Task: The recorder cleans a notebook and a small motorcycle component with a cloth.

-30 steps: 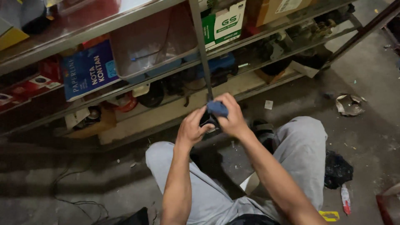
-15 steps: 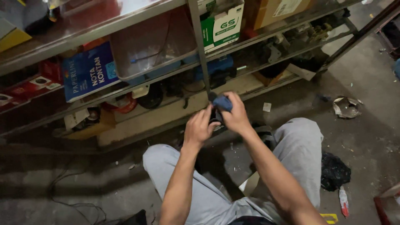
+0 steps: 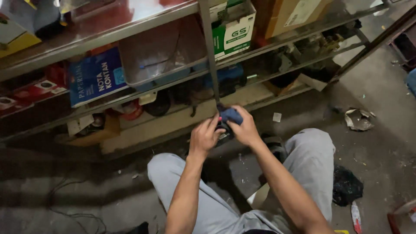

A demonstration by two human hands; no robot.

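Note:
I sit on a concrete floor with my knees up, in grey trousers. My left hand (image 3: 204, 136) and my right hand (image 3: 245, 129) meet in front of me at the foot of a metal shelf upright (image 3: 209, 52). My right hand grips a small blue cloth-like thing (image 3: 231, 115) pressed over a dark object (image 3: 223, 128). My left hand holds that dark object from the left side. What the dark object is stays hidden by my fingers.
A metal shelf rack (image 3: 130, 30) stands ahead with a blue box (image 3: 96, 77), a green and white box (image 3: 235, 31), a clear plastic tub (image 3: 161, 52) and cardboard boxes. Crumpled paper (image 3: 358, 119) and a black bag (image 3: 347, 186) lie on the floor at right. Cables (image 3: 73, 203) trail at left.
My view has shifted slightly; both hands stay together on the blue thing and dark object at the upright, with small turning movements of the fingers.

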